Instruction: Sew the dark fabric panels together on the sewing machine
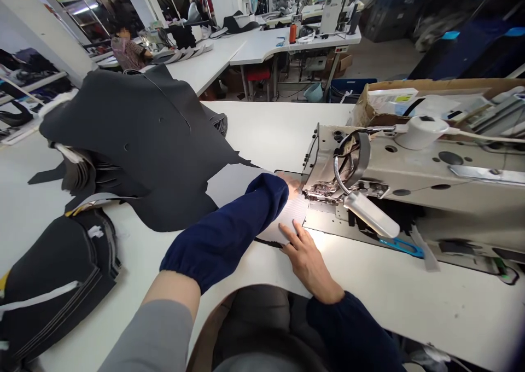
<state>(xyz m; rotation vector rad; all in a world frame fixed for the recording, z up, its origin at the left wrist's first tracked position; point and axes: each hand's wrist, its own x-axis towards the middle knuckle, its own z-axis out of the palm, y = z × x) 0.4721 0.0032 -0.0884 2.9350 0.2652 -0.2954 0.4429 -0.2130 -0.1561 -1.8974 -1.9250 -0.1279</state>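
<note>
A pale grey fabric piece lies on the table with its edge at the needle area of the sewing machine. My right hand rests flat on the near part of this piece, fingers spread. My left hand is on its far side, close to the presser foot; glare and the navy sleeve cover hide most of its fingers. The navy sleeve cover crosses over the fabric. A large dark sheet with a pale underside spreads to the left, and I cannot tell whether it joins the piece under my hands.
Stacked dark panels with pale seams lie at the left. Blue thread snips sit beneath the machine arm, near a white lamp. An open cardboard box stands behind the machine. A person sits at a far table.
</note>
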